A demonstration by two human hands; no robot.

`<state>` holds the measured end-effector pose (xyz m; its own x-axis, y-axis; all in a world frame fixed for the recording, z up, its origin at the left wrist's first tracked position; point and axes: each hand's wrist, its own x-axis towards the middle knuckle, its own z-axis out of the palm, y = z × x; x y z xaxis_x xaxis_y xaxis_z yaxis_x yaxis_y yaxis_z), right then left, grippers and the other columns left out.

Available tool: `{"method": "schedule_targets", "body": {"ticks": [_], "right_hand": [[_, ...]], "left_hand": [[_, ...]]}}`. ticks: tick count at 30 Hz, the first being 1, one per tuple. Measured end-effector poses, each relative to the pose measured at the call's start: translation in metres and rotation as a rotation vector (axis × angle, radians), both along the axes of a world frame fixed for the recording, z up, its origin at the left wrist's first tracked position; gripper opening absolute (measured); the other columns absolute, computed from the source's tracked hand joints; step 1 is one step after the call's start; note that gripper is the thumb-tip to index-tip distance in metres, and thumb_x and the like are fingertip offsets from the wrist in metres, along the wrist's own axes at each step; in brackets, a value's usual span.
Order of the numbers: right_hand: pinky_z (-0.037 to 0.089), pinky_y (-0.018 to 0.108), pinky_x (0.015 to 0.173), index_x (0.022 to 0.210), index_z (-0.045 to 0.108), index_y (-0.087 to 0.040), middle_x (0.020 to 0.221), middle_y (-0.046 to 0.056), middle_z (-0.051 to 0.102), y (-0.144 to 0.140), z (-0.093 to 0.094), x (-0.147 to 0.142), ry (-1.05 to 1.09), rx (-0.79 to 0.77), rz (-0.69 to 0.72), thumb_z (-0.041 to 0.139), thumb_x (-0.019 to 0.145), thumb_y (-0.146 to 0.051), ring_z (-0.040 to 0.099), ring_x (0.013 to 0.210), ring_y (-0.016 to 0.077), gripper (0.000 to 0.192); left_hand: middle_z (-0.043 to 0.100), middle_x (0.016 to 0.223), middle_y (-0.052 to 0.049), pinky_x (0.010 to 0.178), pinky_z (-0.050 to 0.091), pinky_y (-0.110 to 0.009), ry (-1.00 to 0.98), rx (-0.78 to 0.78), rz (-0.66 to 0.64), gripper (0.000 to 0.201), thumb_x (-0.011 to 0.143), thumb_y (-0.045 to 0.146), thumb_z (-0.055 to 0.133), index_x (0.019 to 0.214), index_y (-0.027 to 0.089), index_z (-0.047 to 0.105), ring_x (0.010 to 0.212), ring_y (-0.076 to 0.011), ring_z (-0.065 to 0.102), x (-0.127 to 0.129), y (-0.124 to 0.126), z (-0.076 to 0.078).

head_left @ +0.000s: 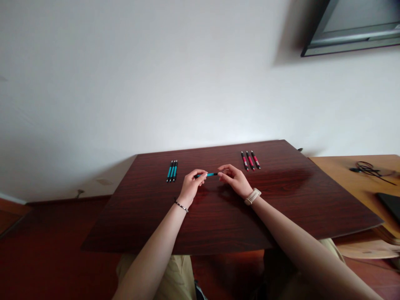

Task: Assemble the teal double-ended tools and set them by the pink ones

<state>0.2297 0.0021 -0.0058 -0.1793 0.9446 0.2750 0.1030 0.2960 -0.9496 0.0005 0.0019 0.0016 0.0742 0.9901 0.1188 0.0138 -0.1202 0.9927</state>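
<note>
Both of my hands hold one teal pen [211,174] level above the middle of a dark wooden table [218,216]. My left hand [193,184] pinches its left end, and my right hand [233,178] pinches its right end. Three teal pens [172,171] lie side by side on the table to the left of my hands. Three red pens [250,160] lie in a row at the back right. A bracelet is on my left wrist and a pale watch on my right.
A white wall rises right behind the table. To the right stands a lighter wooden desk [353,175] with black cables [367,168] and a dark flat object [390,204]. A dark frame [353,29] hangs at the upper right. Reddish floor lies on the left.
</note>
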Motion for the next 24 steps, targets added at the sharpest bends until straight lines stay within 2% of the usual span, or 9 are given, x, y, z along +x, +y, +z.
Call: {"method": "schedule_targets", "body": {"ticks": [2, 4, 7, 9, 11, 13, 16, 20, 24], "right_hand": [[0.05, 0.031, 0.07, 0.113, 0.072, -0.023, 0.086, 0.002, 0.074, 0.0003, -0.0004, -0.0001, 0.02, 0.029, -0.008, 0.081, 0.089, -0.059, 0.065, 0.076, 0.0196, 0.044], [0.049, 0.031, 0.068, 0.098, 0.073, -0.022, 0.083, 0.003, 0.073, 0.0004, -0.0009, 0.0001, -0.023, 0.024, -0.027, 0.076, 0.093, -0.061, 0.063, 0.073, 0.019, 0.039], [0.046, 0.032, 0.064, 0.078, 0.07, -0.022, 0.069, 0.003, 0.069, 0.0, -0.0013, 0.0004, -0.085, -0.026, -0.046, 0.058, 0.103, -0.065, 0.06, 0.064, 0.0185, 0.051], [0.048, 0.033, 0.065, 0.089, 0.072, -0.023, 0.071, 0.003, 0.07, -0.0002, -0.0015, 0.0005, -0.058, -0.02, -0.049, 0.06, 0.102, -0.065, 0.061, 0.066, 0.0195, 0.046], [0.051, 0.033, 0.068, 0.107, 0.073, -0.024, 0.082, 0.003, 0.073, 0.0001, -0.0018, 0.0006, -0.022, 0.026, -0.047, 0.071, 0.096, -0.062, 0.065, 0.073, 0.0208, 0.04], [0.053, 0.033, 0.071, 0.113, 0.073, -0.024, 0.089, 0.004, 0.074, 0.0005, -0.002, 0.0007, -0.026, 0.073, -0.054, 0.078, 0.091, -0.06, 0.066, 0.078, 0.0216, 0.042], [0.053, 0.033, 0.073, 0.104, 0.074, -0.023, 0.09, 0.005, 0.073, 0.0004, -0.0015, 0.0006, -0.049, 0.074, -0.06, 0.074, 0.093, -0.061, 0.065, 0.078, 0.0215, 0.039], [0.049, 0.033, 0.068, 0.085, 0.069, -0.023, 0.077, 0.003, 0.07, -0.0011, 0.0003, 0.0007, -0.069, 0.03, -0.065, 0.064, 0.1, -0.064, 0.061, 0.07, 0.0199, 0.044], [0.052, 0.033, 0.071, 0.09, 0.072, -0.022, 0.08, 0.004, 0.072, 0.001, -0.0016, 0.0018, -0.025, 0.032, -0.087, 0.068, 0.097, -0.064, 0.064, 0.074, 0.0204, 0.042]], "left_hand": [[0.072, 0.082, -0.005, 0.063, 0.043, -0.027, -0.014, -0.003, 0.005, 0.037, 0.083, 0.051, 0.084, 0.098, 0.018, 0.08, 0.069, -0.0134, 0.057, -0.0002, 0.0, -0.0003], [0.072, 0.082, -0.005, 0.063, 0.043, -0.027, -0.019, -0.001, -0.005, 0.036, 0.084, 0.051, 0.084, 0.098, 0.018, 0.08, 0.069, -0.0133, 0.057, -0.0003, -0.0002, -0.0005], [0.072, 0.083, -0.005, 0.063, 0.043, -0.028, -0.007, 0.009, -0.023, 0.035, 0.084, 0.051, 0.083, 0.096, 0.018, 0.08, 0.069, -0.0137, 0.057, 0.0, -0.0002, -0.0004], [0.072, 0.083, -0.005, 0.063, 0.043, -0.027, -0.007, 0.01, -0.018, 0.035, 0.084, 0.051, 0.083, 0.096, 0.018, 0.08, 0.069, -0.0137, 0.058, -0.0002, 0.0001, -0.0007], [0.072, 0.082, -0.005, 0.063, 0.043, -0.027, -0.021, 0.006, -0.007, 0.035, 0.084, 0.051, 0.083, 0.097, 0.018, 0.08, 0.068, -0.0134, 0.057, -0.0006, 0.0006, -0.0013], [0.071, 0.082, -0.005, 0.063, 0.043, -0.027, -0.038, 0.001, 0.0, 0.036, 0.084, 0.05, 0.083, 0.098, 0.017, 0.08, 0.068, -0.013, 0.057, -0.001, 0.0009, -0.0017], [0.072, 0.082, -0.005, 0.063, 0.043, -0.027, -0.037, 0.002, 0.001, 0.035, 0.084, 0.049, 0.084, 0.099, 0.017, 0.08, 0.068, -0.0128, 0.057, -0.0005, 0.0004, -0.0011], [0.073, 0.084, -0.005, 0.064, 0.044, -0.027, -0.039, 0.004, 0.006, 0.035, 0.083, 0.049, 0.085, 0.098, 0.017, 0.08, 0.069, -0.013, 0.059, 0.0014, -0.0006, 0.0009], [0.074, 0.09, -0.006, 0.065, 0.043, -0.026, -0.138, -0.016, 0.006, 0.037, 0.084, 0.049, 0.084, 0.102, 0.017, 0.077, 0.072, -0.0122, 0.061, 0.0018, 0.0005, -0.0006]]}}
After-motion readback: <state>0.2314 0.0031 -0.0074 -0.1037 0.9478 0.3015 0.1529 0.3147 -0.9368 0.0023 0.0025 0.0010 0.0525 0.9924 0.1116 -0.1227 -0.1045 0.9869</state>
